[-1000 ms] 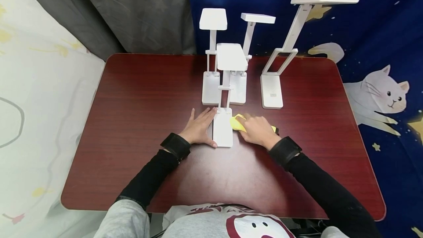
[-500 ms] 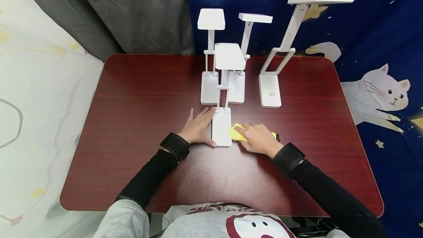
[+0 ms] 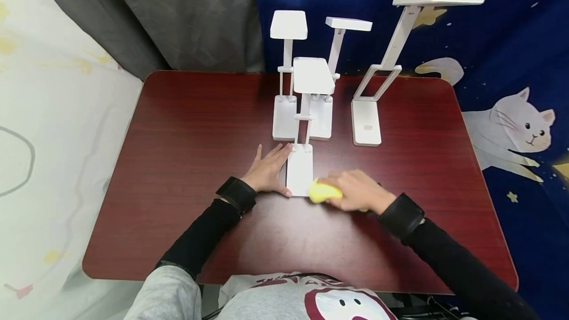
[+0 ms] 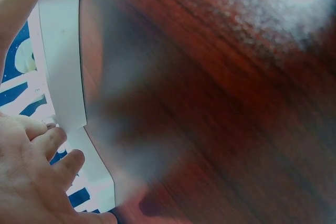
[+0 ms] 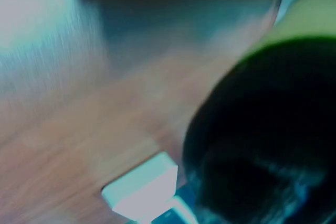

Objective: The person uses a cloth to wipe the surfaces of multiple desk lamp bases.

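Observation:
A white folding desk lamp (image 3: 300, 169) stands at mid-table, its flat head raised above its slim base. My left hand (image 3: 266, 172) rests against the base's left side, fingers spread and thumb at the near corner. The left wrist view has the left hand (image 4: 31, 166) beside the lamp's white edge. My right hand (image 3: 357, 190) grips a bunched yellow cloth (image 3: 324, 191) at the base's near right corner. In the right wrist view a large dark, blurred shape with a yellow edge fills the right side; the fingers are hidden.
Behind the held lamp stand two white lamps, one at left (image 3: 284, 117) and one at right (image 3: 324, 117). A taller white lamp (image 3: 366, 122) stands farther right. The red-brown table (image 3: 186, 137) backs onto grey and blue curtains.
My right hand has moved the yellow cloth toward me along the base's right side, from its far part to its near corner. My left hand and the lamp have stayed in place.

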`<state>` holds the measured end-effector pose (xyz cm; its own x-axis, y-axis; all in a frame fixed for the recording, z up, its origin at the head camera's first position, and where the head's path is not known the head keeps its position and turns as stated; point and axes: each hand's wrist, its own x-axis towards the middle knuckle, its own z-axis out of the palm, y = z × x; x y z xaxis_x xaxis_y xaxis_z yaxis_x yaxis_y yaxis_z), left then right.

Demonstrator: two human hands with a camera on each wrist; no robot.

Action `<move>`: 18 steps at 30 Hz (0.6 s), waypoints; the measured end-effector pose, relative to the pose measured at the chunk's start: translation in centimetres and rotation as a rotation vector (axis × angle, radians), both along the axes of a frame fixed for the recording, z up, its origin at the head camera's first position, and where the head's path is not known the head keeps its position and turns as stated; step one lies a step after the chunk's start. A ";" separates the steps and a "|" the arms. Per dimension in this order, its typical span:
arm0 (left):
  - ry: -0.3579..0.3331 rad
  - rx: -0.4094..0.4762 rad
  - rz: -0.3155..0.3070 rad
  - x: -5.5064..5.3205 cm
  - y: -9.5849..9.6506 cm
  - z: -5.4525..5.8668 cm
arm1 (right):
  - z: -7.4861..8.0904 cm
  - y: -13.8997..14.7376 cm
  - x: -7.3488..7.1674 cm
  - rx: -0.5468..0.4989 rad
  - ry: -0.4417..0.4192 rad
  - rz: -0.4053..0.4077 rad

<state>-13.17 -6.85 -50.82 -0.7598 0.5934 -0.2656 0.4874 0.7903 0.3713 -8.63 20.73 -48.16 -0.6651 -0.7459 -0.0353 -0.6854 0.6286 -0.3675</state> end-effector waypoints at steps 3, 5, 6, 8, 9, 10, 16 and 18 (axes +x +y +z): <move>0.000 0.002 0.001 -0.1 0.1 -0.1 | 0.2 0.4 -2.0 0.024 0.070 -0.162; -0.005 0.000 0.000 -0.1 0.1 -0.1 | 0.0 0.4 -3.3 0.047 0.113 -0.258; -0.006 -0.002 -0.003 -0.1 0.2 -0.2 | -0.2 0.3 -3.8 0.062 0.128 -0.294; -0.011 -0.007 -0.004 -0.1 0.2 -0.3 | -0.7 0.0 -4.7 0.093 0.143 -0.348; -0.015 -0.008 -0.003 -0.1 0.3 -0.4 | -1.1 -0.2 -5.0 0.104 0.144 -0.362; -0.017 -0.007 -0.002 -0.1 0.3 -0.4 | -1.4 -0.4 -5.3 0.114 0.137 -0.369; -0.020 0.001 0.004 -0.1 0.3 -0.3 | -2.3 -1.5 -5.7 0.103 0.106 -0.360; -0.018 0.000 0.007 -0.1 0.2 -0.1 | -2.3 -1.6 -5.5 0.083 0.108 -0.343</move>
<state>-13.29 -6.68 -50.97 -0.7588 0.5884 -0.2792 0.4752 0.7934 0.3805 -14.10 19.15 -50.50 -0.8793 -0.4762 -0.0016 -0.4616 0.8532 -0.2427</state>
